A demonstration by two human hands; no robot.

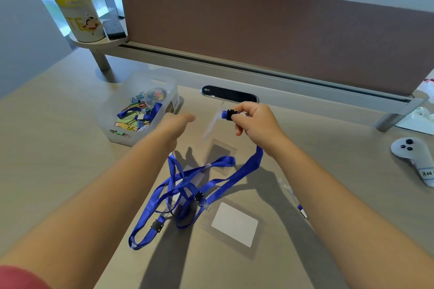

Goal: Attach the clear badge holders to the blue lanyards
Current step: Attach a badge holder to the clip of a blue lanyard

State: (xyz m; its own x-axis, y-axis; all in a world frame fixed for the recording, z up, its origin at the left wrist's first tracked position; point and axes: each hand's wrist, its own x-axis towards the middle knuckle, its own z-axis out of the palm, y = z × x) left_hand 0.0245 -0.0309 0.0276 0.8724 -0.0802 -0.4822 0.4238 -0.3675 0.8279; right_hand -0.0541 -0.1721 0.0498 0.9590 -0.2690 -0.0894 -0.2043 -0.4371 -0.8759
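Observation:
My right hand pinches the black clasp end of a blue lanyard, held above the desk. A clear badge holder hangs blurred from that clasp. My left hand hovers to its left, fingers apart, holding nothing. Below, several blue lanyards lie tangled on the desk, two with black clasps. A clear badge holder with a white card lies flat beside them, and another clear holder lies under my hands.
A translucent bin of binder clips and a lanyard stands at the left. A grey controller lies at the right. The desk divider runs along the back, with a canister on a small shelf.

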